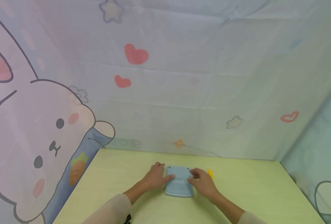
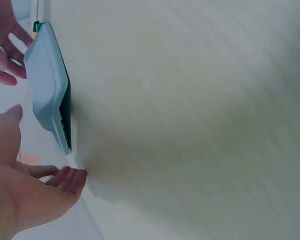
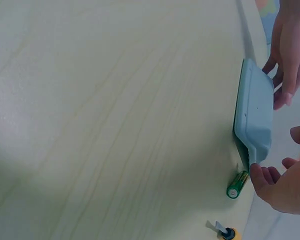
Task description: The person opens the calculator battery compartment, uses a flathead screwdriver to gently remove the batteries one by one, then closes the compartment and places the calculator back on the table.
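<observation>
A light blue calculator (image 1: 179,185) lies face down on the table, its back with small screw holes upward. My left hand (image 1: 155,178) is at its left side, thumb reaching over the casing in the head view. Seen from the left wrist, the thumb and loosely bent fingers of that hand stand apart from the calculator (image 2: 47,80). On the other side is my right hand (image 1: 205,184). In the right wrist view, its fingertips (image 3: 258,175) are right at the calculator's corner, with the thumb held away. A green battery (image 3: 237,185) lies beside those fingertips.
A screwdriver with a yellow handle (image 1: 210,174) lies just beyond the right hand; its metal tip (image 3: 220,226) shows in the right wrist view. The pale yellow table (image 1: 120,168) meets a printed cloth backdrop (image 1: 165,102) at its back and sides.
</observation>
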Available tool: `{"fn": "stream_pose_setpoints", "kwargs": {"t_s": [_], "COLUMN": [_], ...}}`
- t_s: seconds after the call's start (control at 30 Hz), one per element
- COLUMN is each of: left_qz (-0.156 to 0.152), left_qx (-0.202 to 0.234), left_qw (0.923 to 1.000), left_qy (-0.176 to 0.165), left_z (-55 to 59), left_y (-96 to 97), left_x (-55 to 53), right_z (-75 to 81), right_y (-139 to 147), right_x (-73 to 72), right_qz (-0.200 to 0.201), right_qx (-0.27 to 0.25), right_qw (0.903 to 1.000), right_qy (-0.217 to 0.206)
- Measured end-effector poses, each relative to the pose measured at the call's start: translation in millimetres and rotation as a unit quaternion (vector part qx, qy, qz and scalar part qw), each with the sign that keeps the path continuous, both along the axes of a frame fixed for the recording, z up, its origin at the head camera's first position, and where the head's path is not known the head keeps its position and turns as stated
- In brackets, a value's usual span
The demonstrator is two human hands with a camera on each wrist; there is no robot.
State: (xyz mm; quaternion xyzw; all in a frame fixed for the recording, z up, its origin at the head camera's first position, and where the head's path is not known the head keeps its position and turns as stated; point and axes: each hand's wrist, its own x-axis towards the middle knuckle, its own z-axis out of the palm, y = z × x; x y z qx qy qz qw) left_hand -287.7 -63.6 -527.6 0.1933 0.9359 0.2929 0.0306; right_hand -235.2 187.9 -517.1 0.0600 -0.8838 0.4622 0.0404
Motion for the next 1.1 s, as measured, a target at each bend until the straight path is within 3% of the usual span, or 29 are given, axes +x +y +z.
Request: {"fn": "stream_pose_setpoints", "kwargs": {"t_s": [0.17, 0.5, 0.83, 1.1], "left_qz": [0.043, 0.045, 0.022, 0.039], "left_qx": [0.050, 0.136, 0.150, 0.169], "left_qw": [0.9967, 0.9790, 0.9755, 0.9703], "left_qy": [-0.048, -0.145, -0.160, -0.169], "left_z": [2.6, 5.5, 12.7, 13.0], "left_y": [-0.2, 3.8, 2.7, 3.9], "left_x": [1.2, 6.4, 12.4, 13.6], "right_z": [-2.0, -4.8, 0.4, 0.6], "right_y": [-0.1, -0.7, -5.1, -4.7], "right_x": [-0.9, -1.5, -3.5, -6.2], "right_qz": [-0.017, -0.031, -0.027, -0.019], "right_qx": [-0.022, -0.058, -0.087, -0.065], "right_qw": [0.9991, 0.9953, 0.9867, 0.9867], "right_qy": [-0.031, -0.071, -0.135, -0.148]}}
